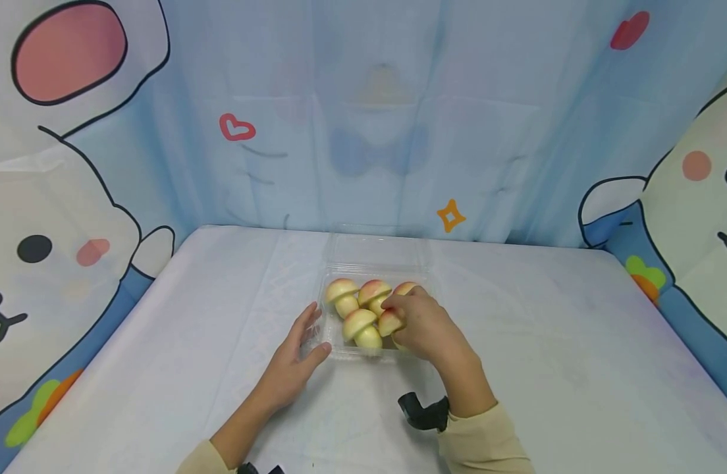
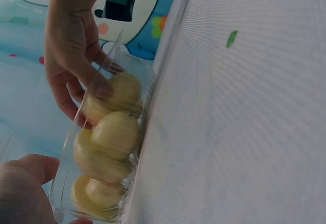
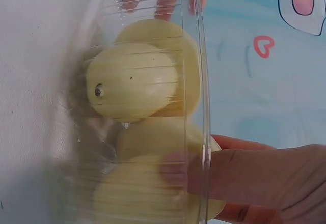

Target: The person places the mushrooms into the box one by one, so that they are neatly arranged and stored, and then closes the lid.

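Note:
A clear plastic box (image 1: 334, 347) holds several toy mushrooms (image 1: 359, 321) with yellowish, red-tinged caps and pale stems. My right hand (image 1: 425, 326) reaches into the box's right side and pinches a mushroom (image 1: 390, 322) there, its thumb and fingers on either side. That hand partly hides the mushrooms on the right. At the box's left wall, my left hand (image 1: 292, 362) rests with its fingers extended and its thumb by the front left corner. In the left wrist view the left thumb (image 2: 38, 169) touches the rim, and the mushrooms show through the wall.
The box's clear lid (image 1: 378, 252) is folded back behind it. A white cloth covers the table (image 1: 565, 368). Behind hangs a blue curtain (image 1: 369, 131) with cartoon animals. Black straps with mounts (image 1: 424, 413) sit at the wrists.

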`<state>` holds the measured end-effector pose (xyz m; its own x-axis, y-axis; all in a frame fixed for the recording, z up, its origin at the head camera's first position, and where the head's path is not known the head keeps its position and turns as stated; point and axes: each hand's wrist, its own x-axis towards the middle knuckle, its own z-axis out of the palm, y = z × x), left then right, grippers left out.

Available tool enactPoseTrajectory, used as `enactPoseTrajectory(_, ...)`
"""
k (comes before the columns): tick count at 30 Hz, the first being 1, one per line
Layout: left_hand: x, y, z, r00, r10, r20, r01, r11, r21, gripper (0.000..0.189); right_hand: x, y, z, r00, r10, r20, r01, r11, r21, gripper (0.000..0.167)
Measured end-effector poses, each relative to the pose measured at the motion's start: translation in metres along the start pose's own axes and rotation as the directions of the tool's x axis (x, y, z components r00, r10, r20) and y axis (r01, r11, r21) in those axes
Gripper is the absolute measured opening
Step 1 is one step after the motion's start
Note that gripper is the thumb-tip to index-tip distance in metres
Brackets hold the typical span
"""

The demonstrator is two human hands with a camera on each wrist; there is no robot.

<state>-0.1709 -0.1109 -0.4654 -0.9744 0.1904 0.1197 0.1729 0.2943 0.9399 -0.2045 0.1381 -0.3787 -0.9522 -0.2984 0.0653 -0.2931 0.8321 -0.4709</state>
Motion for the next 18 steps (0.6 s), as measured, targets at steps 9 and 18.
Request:
enactPoseTrajectory(9, 0.0001, -0.0001, -0.0001, 1.0, -0.003, 0.003, 0.003, 1.0, 0.003, 0.075, -0.0003, -0.0039, 0.0045, 1.0, 0.004, -0.02, -0.005, 0.999, -0.051, 0.049)
enactPoseTrajectory(18, -0.0001, 0.0, -0.0004, 1.0, 0.001, 0.004, -0.001, 1.0, 0.006, 0.076, 0.0004, -0.0052, 0.0047, 1.0, -0.01, -0.013, 0.008, 0.994, -0.11, 0.046)
